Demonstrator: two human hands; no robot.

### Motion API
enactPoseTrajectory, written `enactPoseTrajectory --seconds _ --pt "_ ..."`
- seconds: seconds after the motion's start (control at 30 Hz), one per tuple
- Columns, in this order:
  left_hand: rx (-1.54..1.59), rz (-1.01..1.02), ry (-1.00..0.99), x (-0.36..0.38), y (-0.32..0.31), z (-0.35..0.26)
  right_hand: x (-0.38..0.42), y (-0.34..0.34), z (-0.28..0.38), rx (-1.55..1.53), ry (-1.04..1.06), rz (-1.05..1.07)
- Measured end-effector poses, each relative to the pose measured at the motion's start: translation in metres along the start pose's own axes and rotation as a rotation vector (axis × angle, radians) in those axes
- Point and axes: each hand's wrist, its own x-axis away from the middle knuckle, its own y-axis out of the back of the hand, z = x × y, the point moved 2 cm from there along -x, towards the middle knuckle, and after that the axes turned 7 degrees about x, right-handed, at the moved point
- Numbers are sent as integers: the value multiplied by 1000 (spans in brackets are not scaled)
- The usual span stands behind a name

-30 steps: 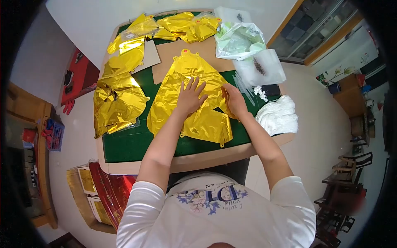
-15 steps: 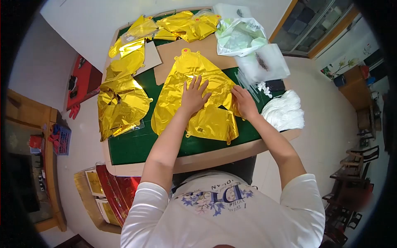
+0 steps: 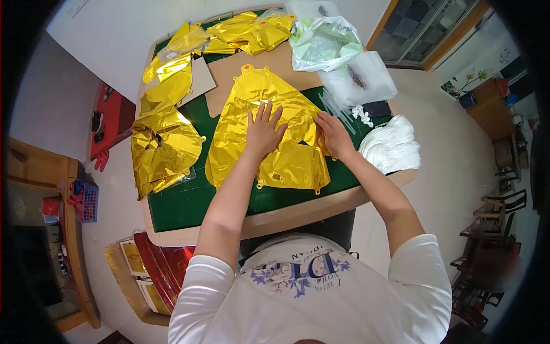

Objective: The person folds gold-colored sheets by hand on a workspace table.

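While the left hand, grip spread open, is resting flat on the gold foil at the middle of the counter, the right hand is touching the foil's three-o'clock edge; whether its grip is pinching, I cannot tell.

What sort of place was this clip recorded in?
Probably a room in a home serving as a makeshift workspace: a green-topped table bears a large gold foil piece, while a wooden cabinet and, opposite, dark wooden furniture look domestic.

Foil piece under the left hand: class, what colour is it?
Shiny gold; the foil piece shows best in the head view.
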Motion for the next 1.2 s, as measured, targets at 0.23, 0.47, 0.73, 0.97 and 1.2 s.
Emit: enactPoseTrajectory --seconds 0.23,0.47,0.73,0.97,1.2 --pt "6 -3 9 0 0 0 -3 7 2 -45 -11 -69" --pt "23 -15 10 0 -1 0 8 35 39 -32 -98 249" --pt "37 6 27 0 1 0 5 63 39 -385 -318 528" --pt "39 17 34 0 2 -1 -9 40 18 -42 -74 106" --pt "52 15 32 0 2 -1 4 16 10 -113 141 -87"
